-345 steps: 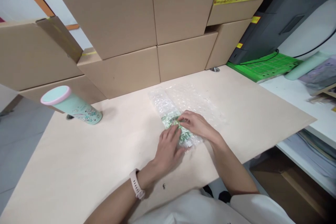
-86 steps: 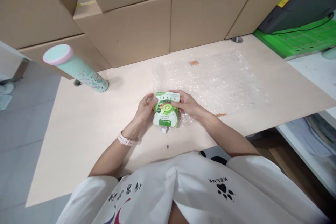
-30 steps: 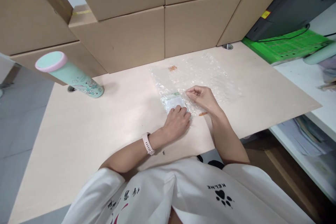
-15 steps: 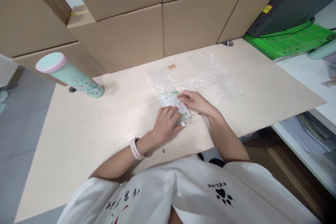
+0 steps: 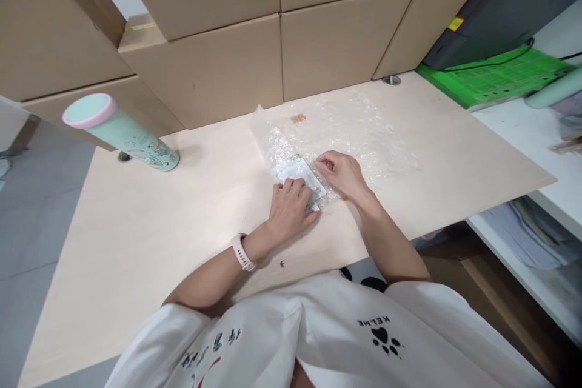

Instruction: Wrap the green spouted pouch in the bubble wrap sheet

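A flat pale packet [image 5: 297, 171] with a green mark at its far end lies on a sheet of clear bubble wrap [image 5: 364, 127]. My left hand [image 5: 291, 209] is closed over the near left part of the packet, fingers bent on top and thumb at its near edge. Just right of the packet, my right hand [image 5: 341, 173] is closed in a pinch at the bubble wrap, its fingertips partly hidden. Some wrap stands up in a fold along the packet's left side.
A mint-green tumbler [image 5: 136, 139] with a pink rim stands at the left of the wooden tabletop [image 5: 182, 212]. Cardboard boxes [image 5: 218, 73] form a wall at the back. To the right are a green tray [image 5: 495, 79], a dark machine [image 5: 509, 6] and a white shelf [image 5: 555, 163].
My right hand has shifted off the packet slightly to the right, its fingers now curled together. The wrap's far left corner has risen. My left hand stays over the packet.
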Demonstrator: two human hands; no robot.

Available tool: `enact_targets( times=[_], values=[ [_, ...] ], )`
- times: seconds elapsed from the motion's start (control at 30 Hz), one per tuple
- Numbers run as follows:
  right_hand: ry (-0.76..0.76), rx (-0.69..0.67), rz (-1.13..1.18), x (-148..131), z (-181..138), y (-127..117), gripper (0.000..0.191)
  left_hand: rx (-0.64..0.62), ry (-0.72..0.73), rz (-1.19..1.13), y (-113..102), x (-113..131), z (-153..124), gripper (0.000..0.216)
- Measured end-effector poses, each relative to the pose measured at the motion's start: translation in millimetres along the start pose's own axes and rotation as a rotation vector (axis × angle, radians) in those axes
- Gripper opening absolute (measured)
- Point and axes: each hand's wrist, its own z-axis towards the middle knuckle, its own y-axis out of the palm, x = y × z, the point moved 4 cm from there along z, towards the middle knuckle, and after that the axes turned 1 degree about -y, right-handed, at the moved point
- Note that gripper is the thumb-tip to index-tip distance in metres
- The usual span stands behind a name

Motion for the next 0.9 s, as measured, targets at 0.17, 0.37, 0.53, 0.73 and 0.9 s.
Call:
enact_targets(
  times=[0.17,0.37,0.53,0.73,0.9],
  values=[
    [-0.066,-0.163,0.087,-13,-4,5,0.011,0.015,-0.008,-0.076,-11,2,-3,0.027],
    [-0.099,-0.154,0.12,-13,-3,6,0.013,0.004,-0.009,-0.111,-7,1,-3,0.026],
    [-0.079,-0.274,-0.014,-11,-4,14,0.018,0.235,-0.24,-0.561,-17,-27,-14,0.036],
    [-0.048,-0.255,-0.126,-9,-2,13,0.025,0.075,-0.861,-1.411,-9,-49,-20,0.047],
    [-0.029,-0.239,-0.045,-7,-3,11,0.018,0.025,-0.856,-1.411,-3,-50,-11,0.031]
  ],
)
